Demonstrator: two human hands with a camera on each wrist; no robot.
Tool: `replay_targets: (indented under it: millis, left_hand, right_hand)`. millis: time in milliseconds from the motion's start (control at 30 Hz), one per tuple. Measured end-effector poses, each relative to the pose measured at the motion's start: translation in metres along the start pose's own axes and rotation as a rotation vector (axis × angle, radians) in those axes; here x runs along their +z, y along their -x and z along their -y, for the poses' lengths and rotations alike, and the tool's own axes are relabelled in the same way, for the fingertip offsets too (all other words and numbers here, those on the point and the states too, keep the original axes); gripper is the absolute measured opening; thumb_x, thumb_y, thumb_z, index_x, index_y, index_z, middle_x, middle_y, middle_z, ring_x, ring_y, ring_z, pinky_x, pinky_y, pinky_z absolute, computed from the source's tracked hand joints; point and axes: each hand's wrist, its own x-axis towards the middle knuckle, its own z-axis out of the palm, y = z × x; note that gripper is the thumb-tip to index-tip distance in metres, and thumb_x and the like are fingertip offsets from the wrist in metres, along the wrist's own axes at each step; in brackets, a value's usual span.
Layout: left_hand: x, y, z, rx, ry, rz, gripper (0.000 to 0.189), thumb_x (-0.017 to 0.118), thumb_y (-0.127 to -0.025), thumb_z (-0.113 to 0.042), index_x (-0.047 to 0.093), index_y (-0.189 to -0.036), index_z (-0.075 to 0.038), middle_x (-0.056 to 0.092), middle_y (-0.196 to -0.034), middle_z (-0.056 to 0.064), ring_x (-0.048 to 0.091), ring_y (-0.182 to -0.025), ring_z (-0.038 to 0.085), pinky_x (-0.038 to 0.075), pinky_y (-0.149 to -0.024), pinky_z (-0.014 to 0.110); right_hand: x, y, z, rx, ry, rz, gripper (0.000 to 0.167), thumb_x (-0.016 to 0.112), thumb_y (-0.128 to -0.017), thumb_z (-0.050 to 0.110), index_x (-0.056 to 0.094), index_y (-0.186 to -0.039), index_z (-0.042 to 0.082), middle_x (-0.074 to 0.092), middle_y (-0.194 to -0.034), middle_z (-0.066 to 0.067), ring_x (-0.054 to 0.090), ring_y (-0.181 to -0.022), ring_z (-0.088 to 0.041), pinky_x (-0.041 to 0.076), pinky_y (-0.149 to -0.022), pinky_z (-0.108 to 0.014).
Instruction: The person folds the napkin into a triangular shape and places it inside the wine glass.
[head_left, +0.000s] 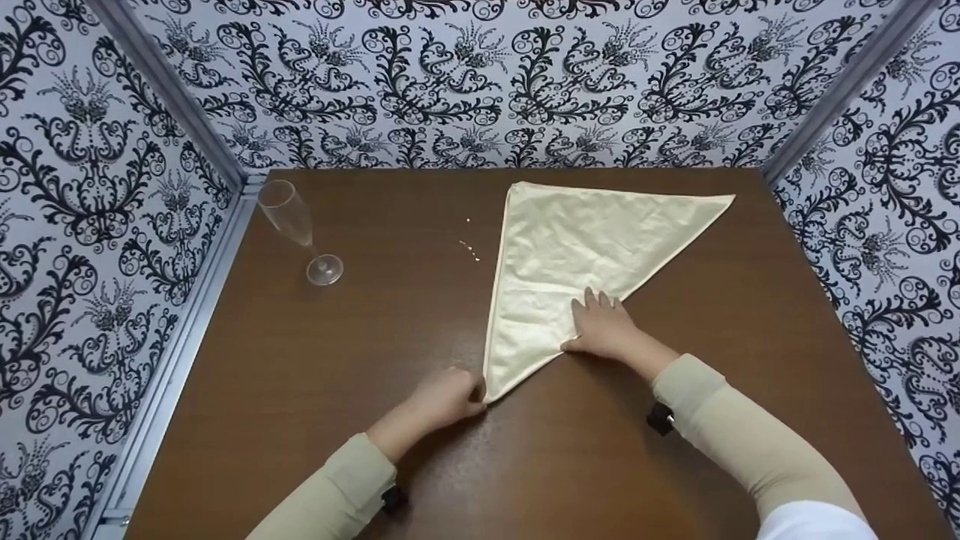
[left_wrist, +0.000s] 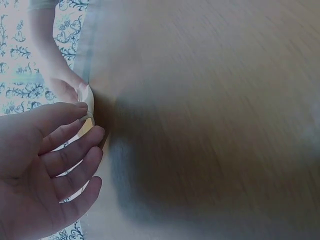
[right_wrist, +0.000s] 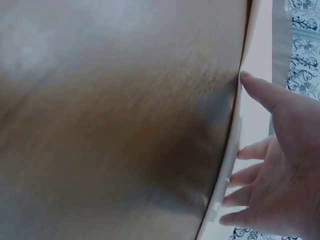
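Note:
A cream satin cloth napkin [head_left: 577, 240], folded into a triangle, lies on the brown table, its long edge slanting from the near corner up to the far right tip. My left hand [head_left: 446, 397] pinches the near corner between thumb and index finger; in the left wrist view the other fingers of that hand [left_wrist: 65, 160] are spread loosely apart. On the long edge rests my right hand [head_left: 606, 328], fingers stretched out over the cloth. The right wrist view shows the right hand's thumb [right_wrist: 260, 90] touching the napkin's edge [right_wrist: 231, 145].
A clear champagne flute [head_left: 292, 225] stands on the table [head_left: 390, 315] at the far left. Small bright specks [head_left: 471, 247] show on the tabletop left of the napkin. Patterned black-and-white panels [head_left: 465, 82] enclose the back and both sides.

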Motion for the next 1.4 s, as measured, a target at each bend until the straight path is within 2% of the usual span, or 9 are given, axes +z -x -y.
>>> replay_targets:
  millis: [300, 467, 600, 700, 867, 1000, 1133, 1300, 1400]
  left_hand:
    - [-0.002, -0.004, 0.0, 0.007, 0.007, 0.038, 0.021, 0.076, -0.084, -0.029, 0.063, -0.075, -0.016, 0.058, -0.067, -0.008, 0.054, -0.061, 0.011, 0.046, -0.057, 0.029]
    - [-0.013, -0.011, 0.005, 0.008, -0.054, -0.016, 0.024, 0.069, -0.09, -0.035, 0.062, -0.076, -0.017, 0.061, -0.066, -0.006, 0.058, -0.061, 0.016, 0.049, -0.056, 0.036]
    - [-0.023, -0.024, 0.013, 0.006, -0.083, -0.063, 0.019, 0.065, -0.093, -0.031, 0.062, -0.083, -0.015, 0.065, -0.072, -0.002, 0.063, -0.067, 0.021, 0.05, -0.057, 0.04]
    - [-0.028, -0.037, 0.019, 0.02, -0.113, -0.093, 0.015, 0.064, -0.093, -0.028, 0.063, -0.091, -0.013, 0.068, -0.086, 0.003, 0.066, -0.081, 0.025, 0.053, -0.066, 0.044]
    - [-0.035, -0.065, 0.031, 0.053, -0.254, -0.119, 0.018, 0.065, -0.093, -0.027, 0.063, -0.098, -0.01, 0.066, -0.105, 0.01, 0.063, -0.1, 0.032, 0.052, -0.08, 0.049]
    - [-0.039, -0.087, 0.039, 0.035, -0.333, -0.096, 0.029, 0.063, -0.094, -0.027, 0.064, -0.118, -0.011, 0.062, -0.122, 0.01, 0.058, -0.111, 0.035, 0.049, -0.086, 0.054]
    - [-0.041, -0.104, 0.043, 0.013, -0.369, -0.041, 0.039, 0.055, -0.099, -0.025, 0.056, -0.136, -0.014, 0.053, -0.138, 0.009, 0.052, -0.121, 0.034, 0.045, -0.093, 0.056]
    - [-0.043, -0.123, 0.045, 0.003, -0.427, 0.078, 0.042, 0.041, -0.105, -0.022, 0.044, -0.146, -0.019, 0.039, -0.151, 0.006, 0.042, -0.131, 0.034, 0.039, -0.1, 0.057]
    - [-0.044, -0.133, 0.046, 0.013, -0.462, 0.116, 0.042, 0.039, -0.105, -0.019, 0.043, -0.147, -0.02, 0.034, -0.154, 0.005, 0.038, -0.134, 0.033, 0.036, -0.103, 0.057]
  right_hand:
    - [-0.006, -0.006, 0.001, 0.017, 0.024, 0.048, 0.094, 0.069, -0.083, 0.054, 0.034, -0.147, -0.005, 0.019, -0.151, -0.037, 0.018, -0.138, -0.053, 0.016, -0.11, -0.063]
    - [-0.01, -0.006, 0.002, 0.016, 0.024, 0.04, 0.092, 0.071, -0.082, 0.053, 0.038, -0.144, -0.005, 0.022, -0.149, -0.038, 0.022, -0.136, -0.054, 0.019, -0.109, -0.064]
    - [-0.011, -0.004, 0.001, 0.013, 0.01, 0.04, 0.09, 0.072, -0.081, 0.052, 0.04, -0.143, -0.005, 0.023, -0.149, -0.038, 0.022, -0.136, -0.055, 0.019, -0.108, -0.065]
    - [-0.01, -0.004, 0.0, 0.014, 0.003, 0.044, 0.09, 0.072, -0.081, 0.052, 0.039, -0.143, -0.005, 0.022, -0.149, -0.038, 0.022, -0.136, -0.055, 0.019, -0.108, -0.065]
    - [-0.008, -0.006, -0.001, 0.011, 0.005, 0.049, 0.091, 0.073, -0.081, 0.052, 0.039, -0.143, -0.005, 0.023, -0.149, -0.038, 0.022, -0.136, -0.055, 0.021, -0.107, -0.065]
    - [-0.006, -0.008, 0.0, 0.009, -0.004, 0.054, 0.091, 0.073, -0.081, 0.052, 0.04, -0.143, -0.006, 0.023, -0.148, -0.039, 0.022, -0.135, -0.056, 0.022, -0.107, -0.066]
    - [-0.004, -0.008, 0.0, 0.01, -0.011, 0.045, 0.092, 0.073, -0.08, 0.053, 0.04, -0.142, -0.006, 0.023, -0.148, -0.04, 0.023, -0.135, -0.057, 0.023, -0.106, -0.066]
    - [-0.002, -0.009, 0.0, 0.005, 0.012, 0.024, 0.091, 0.073, -0.079, 0.055, 0.045, -0.138, -0.008, 0.029, -0.144, -0.041, 0.029, -0.131, -0.058, 0.027, -0.103, -0.066]
    - [-0.004, -0.013, 0.001, 0.01, 0.012, 0.019, 0.08, 0.069, -0.082, 0.054, 0.052, -0.131, -0.007, 0.033, -0.142, -0.04, 0.033, -0.129, -0.058, 0.03, -0.102, -0.066]
